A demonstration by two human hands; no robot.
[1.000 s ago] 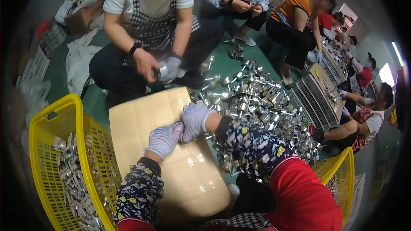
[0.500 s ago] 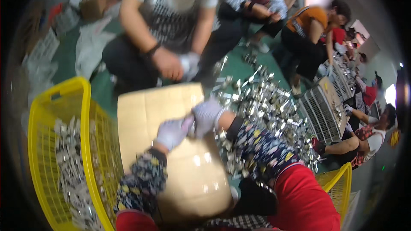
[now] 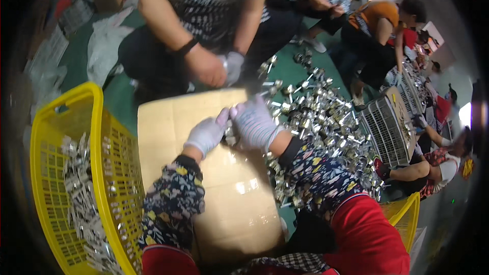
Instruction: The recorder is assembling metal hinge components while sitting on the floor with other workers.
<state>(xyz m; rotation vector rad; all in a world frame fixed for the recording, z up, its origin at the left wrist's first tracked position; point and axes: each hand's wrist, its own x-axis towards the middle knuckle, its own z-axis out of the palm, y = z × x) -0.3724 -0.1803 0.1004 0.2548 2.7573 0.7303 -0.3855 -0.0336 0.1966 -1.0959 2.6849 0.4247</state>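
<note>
My left hand (image 3: 205,135) and my right hand (image 3: 254,123), both in pale knit gloves, meet above a cardboard sheet (image 3: 168,137). Pinched between their fingertips is a small shiny metal part (image 3: 230,135), mostly covered by the gloves, so its exact kind does not show. To the right, a heap of similar metal parts (image 3: 316,117), some with a round body and a flat tongue, spreads over the green floor. On the left stands a yellow plastic basket (image 3: 100,137) holding many metal pieces (image 3: 84,193).
Across the cardboard, a co-worker in a checked apron (image 3: 214,15) squats close by. Other people sit further right beside grey crates (image 3: 379,127). A second yellow basket (image 3: 411,219) stands at the lower right. Plastic bags (image 3: 104,46) lie at the upper left.
My hands have shifted slightly right and down and turned, exposing the metal part between the fingertips. My right hand's back now shows more. The whole view has shifted a little.
</note>
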